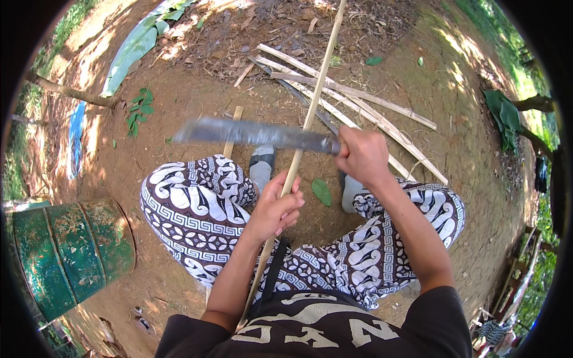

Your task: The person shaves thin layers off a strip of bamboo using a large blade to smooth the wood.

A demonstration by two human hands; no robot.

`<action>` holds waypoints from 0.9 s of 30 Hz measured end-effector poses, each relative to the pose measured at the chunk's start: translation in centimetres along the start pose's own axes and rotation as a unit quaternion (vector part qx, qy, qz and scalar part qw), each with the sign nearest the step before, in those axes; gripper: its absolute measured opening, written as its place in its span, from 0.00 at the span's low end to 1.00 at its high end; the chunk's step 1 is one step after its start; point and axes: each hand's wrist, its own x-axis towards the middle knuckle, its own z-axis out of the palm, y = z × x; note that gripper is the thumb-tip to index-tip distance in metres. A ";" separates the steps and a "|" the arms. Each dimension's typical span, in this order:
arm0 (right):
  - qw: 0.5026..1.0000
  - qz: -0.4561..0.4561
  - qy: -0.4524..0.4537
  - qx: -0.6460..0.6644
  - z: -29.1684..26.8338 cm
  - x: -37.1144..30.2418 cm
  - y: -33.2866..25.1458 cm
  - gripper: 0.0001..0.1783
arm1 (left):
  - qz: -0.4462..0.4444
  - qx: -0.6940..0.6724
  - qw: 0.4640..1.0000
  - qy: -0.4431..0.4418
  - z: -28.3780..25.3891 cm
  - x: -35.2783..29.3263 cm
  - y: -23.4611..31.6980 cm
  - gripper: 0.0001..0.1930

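Observation:
My left hand (276,207) is closed round a long, pale wooden strip (317,98), which slants from my lap up past the top of the view. In my right hand (363,156) is the handle of a machete (250,134). Its broad grey blade points left and crosses over the strip a little above my left hand; the tip is smeared by motion. Whether the edge touches the wood I cannot tell. Beyond my feet, several more pale strips (358,104) lie crossed on the ground. Another short strip (234,128) lies partly behind the blade.
A rusty green drum (71,250) lies at the left. A large green leaf (134,53) stretches over the ground at the far left, near a leafy sprig (141,111) and a blue sheet (76,140). One loose leaf (321,192) is between my feet. Dry litter covers the far soil.

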 end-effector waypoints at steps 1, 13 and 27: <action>0.999 -0.032 0.009 -0.007 0.0 -0.2 -0.4 0.07 | -0.003 0.001 1.000 0.011 0.4 0.0 0.0 0.11; 0.998 0.056 0.018 0.008 -0.7 0.3 2.0 0.04 | -0.019 -0.019 0.999 -0.044 -0.8 -0.2 -0.3 0.12; 0.997 0.079 0.008 -0.016 -2.2 1.5 4.8 0.06 | -0.038 0.027 0.998 -0.037 -0.3 -0.8 -0.6 0.12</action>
